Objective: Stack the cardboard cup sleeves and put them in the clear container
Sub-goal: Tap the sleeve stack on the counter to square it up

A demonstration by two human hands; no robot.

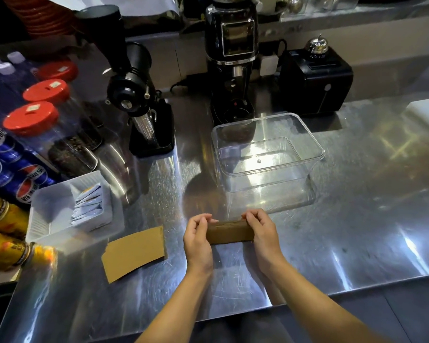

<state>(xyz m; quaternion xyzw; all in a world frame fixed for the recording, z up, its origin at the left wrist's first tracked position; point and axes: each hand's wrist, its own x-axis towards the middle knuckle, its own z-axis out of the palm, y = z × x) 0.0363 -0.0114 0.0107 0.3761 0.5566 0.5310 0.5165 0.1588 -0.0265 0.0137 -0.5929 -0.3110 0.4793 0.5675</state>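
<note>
A stack of brown cardboard cup sleeves (229,232) stands on its long edge on the steel counter, held at both ends. My left hand (198,240) grips its left end and my right hand (261,231) grips its right end. More flat sleeves (134,253) lie on the counter to the left of my hands; how many I cannot tell. The clear container (315,147) sits beyond my hands, slightly to the right, with nothing inside it.
A white tray (41,229) with paper sachets is at the left, with soda cans and red-lidded jars behind it. Two black grinders (139,100) and a black box (315,78) stand at the back. The counter's front edge runs below my forearms.
</note>
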